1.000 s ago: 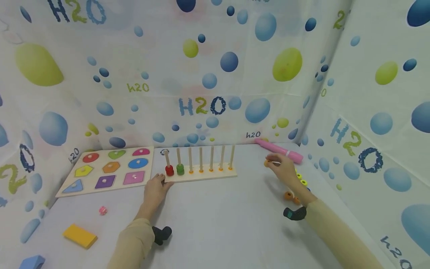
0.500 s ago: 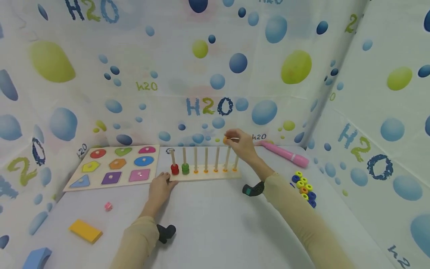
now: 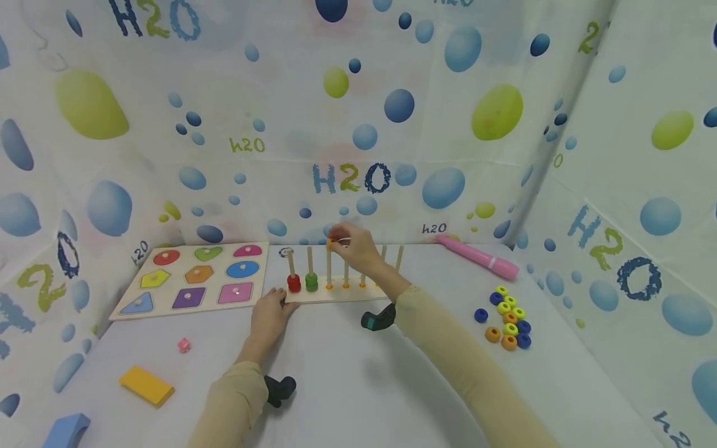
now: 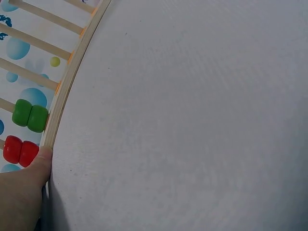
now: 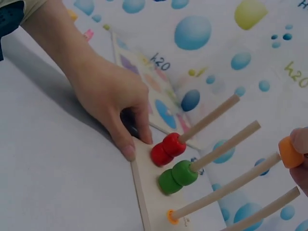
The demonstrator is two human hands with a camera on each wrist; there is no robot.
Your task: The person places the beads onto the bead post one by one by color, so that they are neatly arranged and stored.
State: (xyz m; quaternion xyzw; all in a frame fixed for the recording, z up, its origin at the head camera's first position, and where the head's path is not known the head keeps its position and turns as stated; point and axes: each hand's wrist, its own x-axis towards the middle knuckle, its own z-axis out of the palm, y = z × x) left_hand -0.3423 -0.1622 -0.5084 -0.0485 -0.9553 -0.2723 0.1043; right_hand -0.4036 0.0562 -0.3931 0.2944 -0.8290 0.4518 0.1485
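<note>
A wooden peg board (image 3: 358,294) with several upright pegs stands near the back wall. Two red beads (image 5: 168,148) sit on its first peg and two green beads (image 5: 178,176) on its second. My left hand (image 3: 270,318) grips the board's left end, the thumb along its front edge. Over at the third peg (image 5: 226,187), my right hand (image 3: 355,249) pinches an orange bead (image 5: 290,153) between thumb and fingers. In the right wrist view the bead is right at that peg's tip. Only the fingertips of the right hand show there.
Loose yellow, blue and orange beads (image 3: 509,328) lie in a group at the right. Behind them is a pink marker (image 3: 478,256). A shape puzzle board (image 3: 193,280), a small pink piece (image 3: 184,345), a yellow block (image 3: 147,386) and a blue block (image 3: 67,429) are at the left.
My right hand has carried the orange bead leftward from the loose beads to the third peg's top. My left hand keeps its grip on the board. The head view has shifted slightly.
</note>
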